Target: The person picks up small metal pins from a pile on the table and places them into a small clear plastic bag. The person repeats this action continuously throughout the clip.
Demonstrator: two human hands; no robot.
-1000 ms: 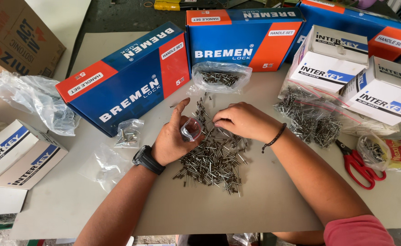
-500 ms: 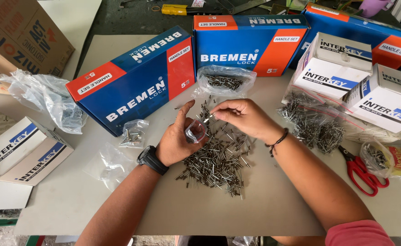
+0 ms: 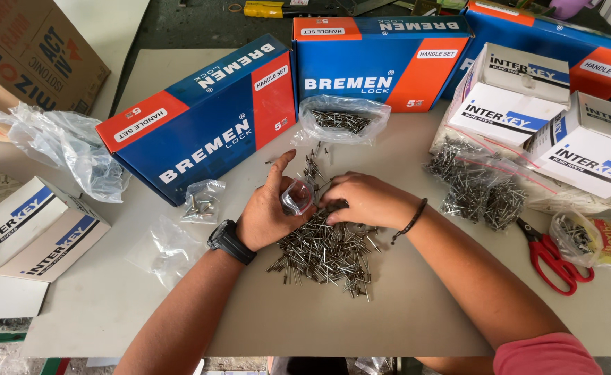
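Note:
A loose heap of small metal rivets (image 3: 326, 253) lies in the middle of the grey table (image 3: 388, 312). Just above the heap, my left hand (image 3: 267, 212), with a black watch on its wrist, holds a small clear plastic bag (image 3: 296, 196) upright and open. My right hand (image 3: 364, 200) rests on the top of the heap beside the bag, its fingers curled over some rivets; what they pinch is hidden. A dark band circles my right wrist.
Blue and orange boxes (image 3: 201, 128) stand behind the hands, with a filled clear bag (image 3: 340, 119) against one. White boxes (image 3: 510, 97) and bagged rivets (image 3: 479, 184) are at the right, red scissors (image 3: 552, 257) nearby. A small filled bag (image 3: 201, 203) and empty bags lie left.
My right hand has dropped from the bag's mouth down onto the rivet heap. My left hand has kept hold of the bag and barely moved.

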